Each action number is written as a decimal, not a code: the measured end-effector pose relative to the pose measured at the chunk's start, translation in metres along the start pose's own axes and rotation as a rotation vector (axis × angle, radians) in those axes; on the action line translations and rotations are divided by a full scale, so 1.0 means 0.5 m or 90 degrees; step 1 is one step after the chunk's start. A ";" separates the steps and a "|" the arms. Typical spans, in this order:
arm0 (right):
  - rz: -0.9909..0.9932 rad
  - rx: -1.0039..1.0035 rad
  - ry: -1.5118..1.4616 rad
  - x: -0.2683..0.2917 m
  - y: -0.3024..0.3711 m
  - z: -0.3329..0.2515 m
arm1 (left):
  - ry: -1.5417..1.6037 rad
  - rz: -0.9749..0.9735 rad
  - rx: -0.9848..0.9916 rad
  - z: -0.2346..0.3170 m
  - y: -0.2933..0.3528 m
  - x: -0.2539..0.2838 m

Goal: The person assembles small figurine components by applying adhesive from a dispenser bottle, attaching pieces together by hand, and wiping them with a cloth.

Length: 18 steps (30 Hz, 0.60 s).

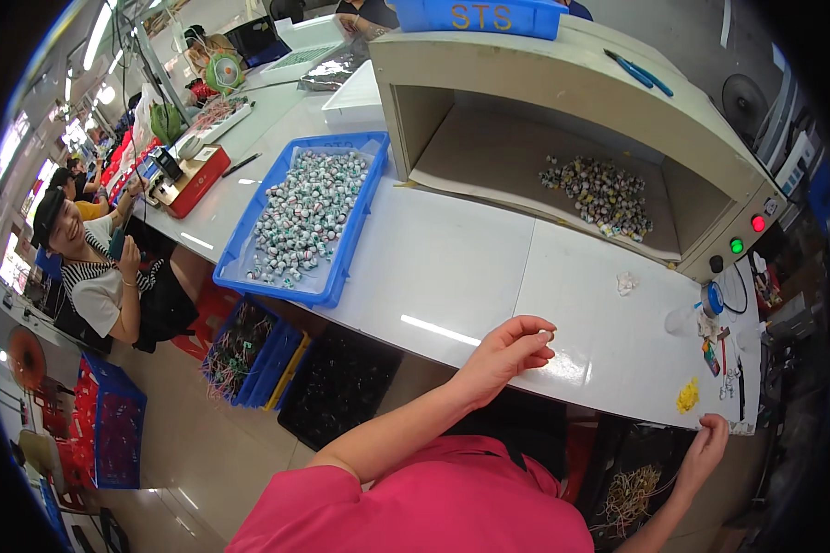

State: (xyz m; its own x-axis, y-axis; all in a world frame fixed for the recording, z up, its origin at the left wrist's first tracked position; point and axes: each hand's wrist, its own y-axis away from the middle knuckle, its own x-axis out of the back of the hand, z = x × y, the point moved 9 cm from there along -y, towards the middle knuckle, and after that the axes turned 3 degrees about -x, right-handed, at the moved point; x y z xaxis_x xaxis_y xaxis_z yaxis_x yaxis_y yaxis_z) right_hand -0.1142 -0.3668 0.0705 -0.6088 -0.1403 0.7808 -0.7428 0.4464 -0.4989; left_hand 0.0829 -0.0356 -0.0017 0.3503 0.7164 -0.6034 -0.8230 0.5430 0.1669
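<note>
My left hand (510, 358) hovers over the front part of the white worktable (452, 286), thumb and fingers pinched together. A tiny pale bit may show at its fingertips, too small to name. Low at the table's right front edge is my right hand (703, 452), its fingers loosely bent and partly apart, with no object visible in them. Just beyond that hand lies a small heap of yellow pieces (687, 395). Inside the open-fronted beige cabinet (544, 69) rests a pile of small wrapped parts (604, 195).
A blue tray (323, 297) of small white-and-green parts stands left. A jar with a blue lid (710, 300), a crumpled white scrap (626, 284) and small tools lie right. Blue-handled pliers (638, 71) top the cabinet. A co-worker (92, 249) sits left; wires (632, 498) lie below the table.
</note>
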 end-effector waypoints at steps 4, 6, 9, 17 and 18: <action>-0.017 -0.088 -0.212 -0.009 -0.022 0.018 | -0.050 -0.024 0.013 -0.013 -0.012 -0.015; -0.037 -0.127 -0.239 -0.027 -0.021 -0.006 | -0.050 -0.035 0.017 -0.013 -0.017 -0.027; -0.040 -0.251 -0.325 -0.062 -0.028 0.005 | -0.053 -0.003 0.013 -0.030 -0.039 -0.022; -0.014 -0.116 -0.282 -0.096 -0.148 -0.074 | -0.127 0.044 -0.036 0.008 -0.031 -0.017; -0.013 -0.115 -0.261 -0.101 -0.153 -0.069 | -0.136 0.027 -0.032 -0.003 -0.039 -0.022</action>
State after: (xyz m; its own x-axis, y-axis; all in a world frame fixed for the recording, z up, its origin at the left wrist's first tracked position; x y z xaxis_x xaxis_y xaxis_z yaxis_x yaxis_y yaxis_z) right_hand -0.0168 -0.3634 0.0822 -0.6816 -0.4728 0.5584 -0.7173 0.5822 -0.3827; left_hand 0.0944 -0.0547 0.0008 0.3967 0.8180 -0.4166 -0.8588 0.4909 0.1462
